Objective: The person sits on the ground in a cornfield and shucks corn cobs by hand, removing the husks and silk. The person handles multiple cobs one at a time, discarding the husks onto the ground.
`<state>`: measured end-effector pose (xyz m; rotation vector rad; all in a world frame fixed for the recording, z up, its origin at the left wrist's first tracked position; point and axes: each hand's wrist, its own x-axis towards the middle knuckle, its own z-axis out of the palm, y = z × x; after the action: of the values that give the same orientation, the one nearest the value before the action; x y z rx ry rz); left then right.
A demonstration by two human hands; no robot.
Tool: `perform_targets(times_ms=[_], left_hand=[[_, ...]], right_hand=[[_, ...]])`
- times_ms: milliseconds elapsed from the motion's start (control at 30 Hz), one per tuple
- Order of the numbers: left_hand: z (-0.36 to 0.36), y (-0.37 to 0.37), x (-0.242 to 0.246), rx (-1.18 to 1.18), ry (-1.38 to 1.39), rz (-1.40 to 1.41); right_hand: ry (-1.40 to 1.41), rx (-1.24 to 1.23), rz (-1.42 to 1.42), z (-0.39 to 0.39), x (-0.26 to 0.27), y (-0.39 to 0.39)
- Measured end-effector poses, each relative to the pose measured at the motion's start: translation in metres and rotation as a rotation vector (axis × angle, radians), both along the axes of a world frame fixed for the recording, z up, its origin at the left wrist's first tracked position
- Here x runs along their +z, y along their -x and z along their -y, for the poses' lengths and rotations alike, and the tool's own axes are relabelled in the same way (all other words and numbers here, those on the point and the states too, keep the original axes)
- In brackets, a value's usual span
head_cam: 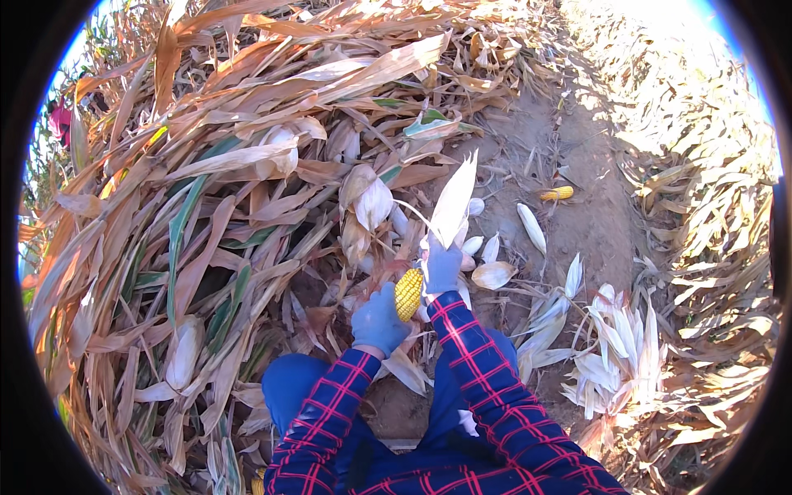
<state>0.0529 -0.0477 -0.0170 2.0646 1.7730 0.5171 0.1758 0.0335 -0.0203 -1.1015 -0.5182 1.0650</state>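
A yellow ear of corn [408, 295] with bared kernels is between my two hands. My left hand [378, 318], in a grey-blue work glove, is wrapped around its left side. My right hand [443, 266], gloved alike, grips a pale corn husk [455, 201] at the ear's far right end; the husk points up and away. The right fingers are partly hidden behind the glove and husk. Just beyond, an ear still in its husk [373, 203] hangs from the dry stalks. Loose husk pieces [493, 275] lie right of my right hand.
A thick heap of dry corn stalks and leaves [235, 179] fills the left side. A bare yellow ear [557, 193] rests on the soil [594, 223]. Stripped husks [612, 359] are piled at right. Another yellow ear [258, 484] shows near my left elbow. Pink clothing [60, 120] appears far left.
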Motion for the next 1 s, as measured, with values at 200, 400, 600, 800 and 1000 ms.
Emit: perform_targets(times_ms=[200,400,600,800,1000], left_hand=[[0.001,0.002,-0.006,-0.096,0.391,0.729],[-0.009,0.020,-0.025,-0.301,0.616,1.059],[-0.009,0.022,-0.017,-0.496,0.654,1.081],[0.001,0.000,-0.022,-0.322,0.809,1.214],[0.000,0.012,-0.022,-0.351,1.105,1.457]], right_hand=[[-0.167,0.071,0.207,-0.010,-0.036,-0.001],[-0.018,0.224,-0.278,0.013,0.048,-0.010],[0.034,0.383,-0.337,0.028,0.054,-0.033],[0.030,0.085,-0.158,0.021,0.040,-0.026],[-0.067,0.301,-0.440,0.024,0.055,-0.037]])
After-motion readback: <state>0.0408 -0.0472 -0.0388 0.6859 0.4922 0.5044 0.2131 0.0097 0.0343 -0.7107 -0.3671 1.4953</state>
